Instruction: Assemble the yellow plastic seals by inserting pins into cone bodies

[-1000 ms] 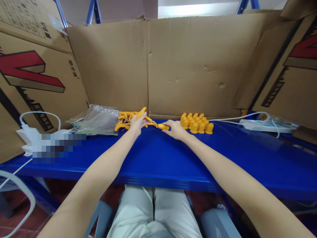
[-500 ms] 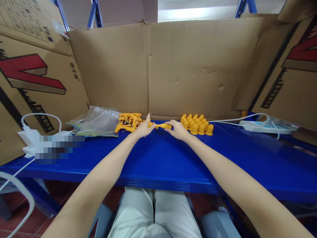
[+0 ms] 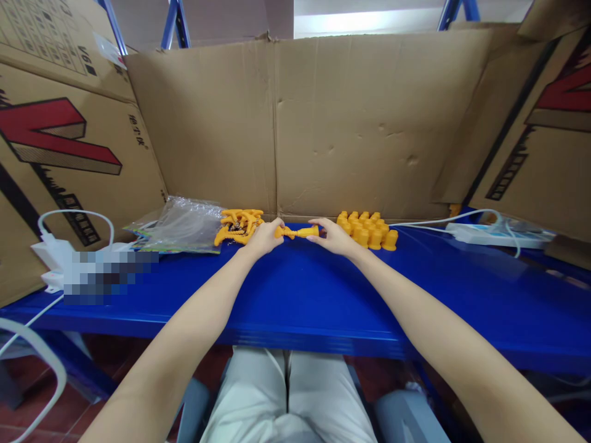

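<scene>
In the head view my left hand point(image 3: 265, 240) pinches one end of an orange plastic piece, slim in its middle. A flared orange plastic part point(image 3: 305, 232) makes up the right end of this piece, level above the table. My right hand point(image 3: 337, 238) is at that wide end, thumb and forefinger apart on either side of it, seemingly without gripping. Left of my left hand lies a pile of orange branched plastic parts point(image 3: 237, 221) with small dark chains among them. Several orange cup-shaped parts point(image 3: 375, 237) stand in rows just beyond my right hand.
Clear plastic bags point(image 3: 187, 224) lie left of the pile. A white power strip point(image 3: 501, 237) with cables is on the right, a white plug point(image 3: 53, 261) on the left. Cardboard walls point(image 3: 369, 123) enclose the blue table point(image 3: 305, 295) at the back and sides.
My right hand's fingers have spread and shifted slightly right, exposing the flared end. My left fingers have curled in around the other end. The piles look the same.
</scene>
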A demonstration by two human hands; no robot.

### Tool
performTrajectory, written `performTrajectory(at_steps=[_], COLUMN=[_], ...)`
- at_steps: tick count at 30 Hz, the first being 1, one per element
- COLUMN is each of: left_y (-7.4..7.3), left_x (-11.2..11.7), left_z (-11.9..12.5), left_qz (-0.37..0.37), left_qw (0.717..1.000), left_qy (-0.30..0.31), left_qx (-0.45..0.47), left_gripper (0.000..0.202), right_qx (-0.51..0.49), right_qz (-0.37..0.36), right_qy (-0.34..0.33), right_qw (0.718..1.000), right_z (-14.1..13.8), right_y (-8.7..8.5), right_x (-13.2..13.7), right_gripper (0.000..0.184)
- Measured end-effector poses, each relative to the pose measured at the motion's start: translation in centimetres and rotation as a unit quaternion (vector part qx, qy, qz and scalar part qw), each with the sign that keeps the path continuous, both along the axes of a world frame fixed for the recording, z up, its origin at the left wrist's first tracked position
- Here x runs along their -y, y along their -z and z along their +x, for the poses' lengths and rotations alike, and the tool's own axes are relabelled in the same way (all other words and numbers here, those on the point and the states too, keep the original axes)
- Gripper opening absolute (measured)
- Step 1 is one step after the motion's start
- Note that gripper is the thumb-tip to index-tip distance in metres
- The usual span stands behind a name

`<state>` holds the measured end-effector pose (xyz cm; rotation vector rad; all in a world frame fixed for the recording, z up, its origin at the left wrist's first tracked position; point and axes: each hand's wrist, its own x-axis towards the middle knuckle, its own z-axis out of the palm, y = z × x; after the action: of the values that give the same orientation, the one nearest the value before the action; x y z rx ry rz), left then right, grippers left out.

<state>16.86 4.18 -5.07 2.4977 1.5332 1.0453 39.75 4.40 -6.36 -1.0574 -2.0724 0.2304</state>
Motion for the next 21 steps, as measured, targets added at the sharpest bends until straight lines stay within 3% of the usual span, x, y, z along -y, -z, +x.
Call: performTrajectory(at_steps=[4,10,16,21], left_y=[-0.1,-0.4,-0.7,-0.6], left_x=[0.1,0.7,1.2,1.1], left_z=[-0.3,-0.1,0.5,0.7], left_qz=[-0.02,-0.025,-0.016,-0.022], left_qw=[1.0,1.0,0.999,0.999], left_qy=[-0.013,0.006,0.007,0.011], left_qx=[-0.008,0.005,0.027,0.042], left_gripper=[0.024,0.021,0.018,0.018], right_qx=[-0.071,-0.147,-0.194,-0.189], right_qz=[-0.1,-0.23,-0.303,-0.332], right_qy=[-0.041,-0.042,-0.015,0.056], right_qw=[0.992,0.961,0.933,0.922], right_z=[0.5,1.0,0.6,-0.2], right_y=[-0.4,-1.5,-1.7,-1.7], right_x=[0.0,1.1,1.9,1.9], right_gripper=[0.049,0.028,0.063,0.069])
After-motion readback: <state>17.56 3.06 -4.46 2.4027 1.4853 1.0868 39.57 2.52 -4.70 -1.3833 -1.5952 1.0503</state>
